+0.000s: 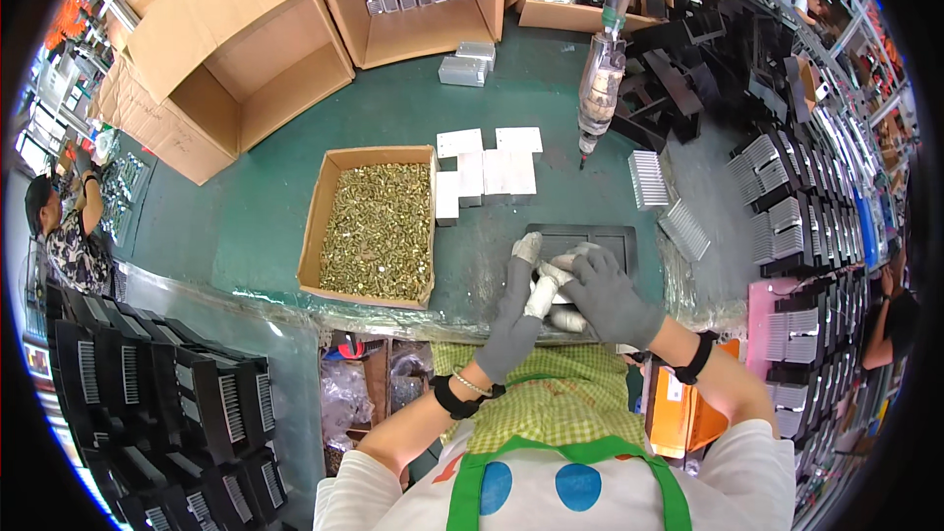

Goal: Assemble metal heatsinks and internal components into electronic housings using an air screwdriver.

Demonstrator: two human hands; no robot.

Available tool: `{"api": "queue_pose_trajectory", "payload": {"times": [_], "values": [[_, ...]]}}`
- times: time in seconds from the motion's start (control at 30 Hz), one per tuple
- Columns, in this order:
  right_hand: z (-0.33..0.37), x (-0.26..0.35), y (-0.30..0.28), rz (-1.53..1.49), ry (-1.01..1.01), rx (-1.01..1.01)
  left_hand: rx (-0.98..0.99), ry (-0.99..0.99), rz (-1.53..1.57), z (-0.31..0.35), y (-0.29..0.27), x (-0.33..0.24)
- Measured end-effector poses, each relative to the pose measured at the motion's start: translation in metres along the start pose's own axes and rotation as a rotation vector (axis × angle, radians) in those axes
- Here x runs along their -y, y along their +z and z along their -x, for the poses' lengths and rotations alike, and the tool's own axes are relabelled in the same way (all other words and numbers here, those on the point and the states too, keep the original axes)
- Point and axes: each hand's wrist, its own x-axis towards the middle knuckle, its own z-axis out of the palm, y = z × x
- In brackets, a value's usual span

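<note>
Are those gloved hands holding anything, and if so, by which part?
Cannot be told: the left hand and right hand meet at a black tray-like piece, their gloved fingers hiding anything between them.

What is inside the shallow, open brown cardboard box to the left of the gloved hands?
The shallow brown cardboard box holds a heap of small gold-coloured metal pieces, probably screws. They cover its bottom, so whatever lies beneath the top layer cannot be seen.
</note>
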Motion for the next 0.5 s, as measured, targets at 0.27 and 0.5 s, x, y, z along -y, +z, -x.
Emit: {"api": "queue_pose_trajectory", "payload": {"times": [0.27,0.5], "values": [[-0.107,-0.058,-0.056,0.013,0.000,-0.092,-0.519,0.282,-0.746,-0.014,-0.084,-0.036],[-0.292,-0.108,-0.013,0.218,0.322,0.052,-0.486,0.322,-0.870,-0.034,-0.085,-0.030]]}}
